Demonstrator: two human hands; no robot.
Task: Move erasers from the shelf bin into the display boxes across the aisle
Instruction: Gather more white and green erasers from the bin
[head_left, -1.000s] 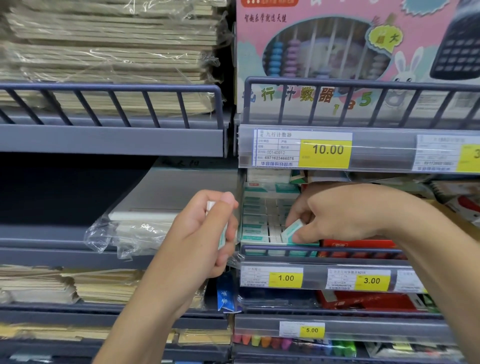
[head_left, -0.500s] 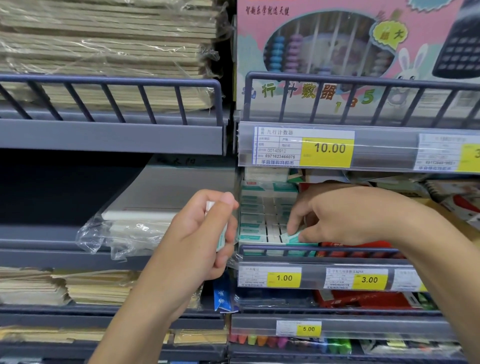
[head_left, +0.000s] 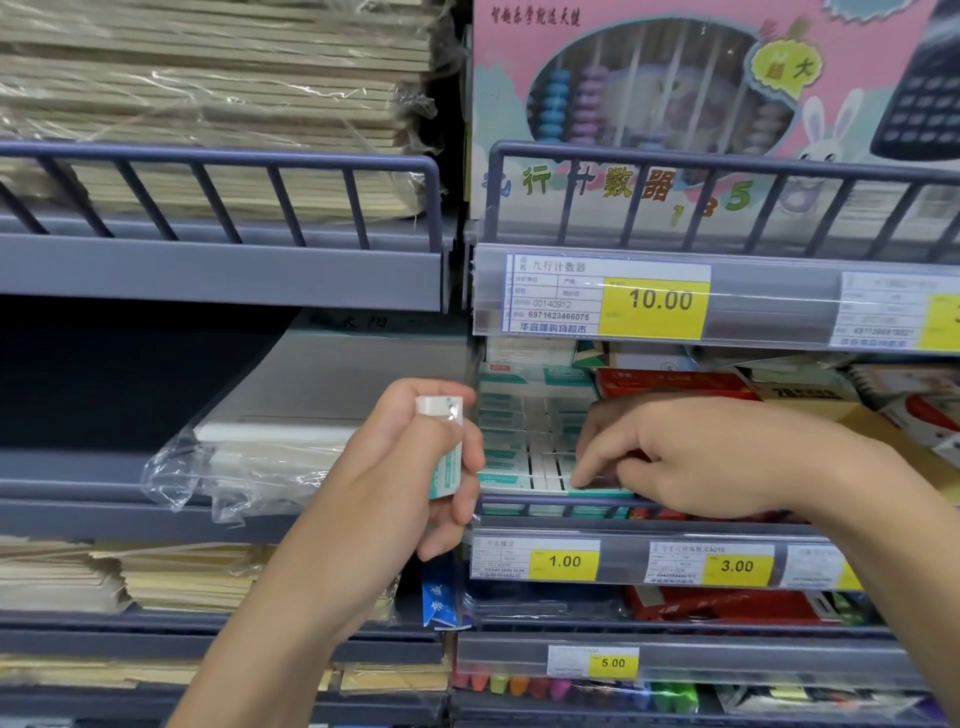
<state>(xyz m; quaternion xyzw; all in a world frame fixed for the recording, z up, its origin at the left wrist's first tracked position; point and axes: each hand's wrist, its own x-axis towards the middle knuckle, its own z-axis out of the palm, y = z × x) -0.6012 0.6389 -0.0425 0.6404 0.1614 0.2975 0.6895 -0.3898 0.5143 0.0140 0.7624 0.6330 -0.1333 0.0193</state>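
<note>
Grey shop shelving (head_left: 218, 270) tier on tier, railed along each front edge. Up top on the left, shrink-wrapped stacks of tan notebooks (head_left: 208, 104); to the right, behind the rail, a pink abacus box (head_left: 675, 104) with a yellow 10.00 price tag (head_left: 654, 306) on the strip below. One level down on the right, the eraser bin (head_left: 535, 447), packed in rows with white and teal erasers, fronted by a low rail with a 1.00 price tag (head_left: 564, 563) and a 3.00 price tag (head_left: 736, 566) underneath. Left hand (head_left: 415, 488) raised just left of the bin, fingers curled round a small stack of erasers (head_left: 445, 452), white ends poking out above the thumb, teal sleeve visible at the side. Right hand (head_left: 691, 457) reaching into the bin from the right, palm down, fingers bent and fingertips (head_left: 582, 475) pressed down on the front row beside the rail; whether pinching one eraser or only touching, cannot tell. Red boxes (head_left: 675, 382) behind and right of that hand. Loose clear plastic wrap (head_left: 208, 478) over a flat white pack on the middle left shelf. Bottom shelf right: a row of coloured highlighters (head_left: 519, 686) under a 5.00 tag.
</note>
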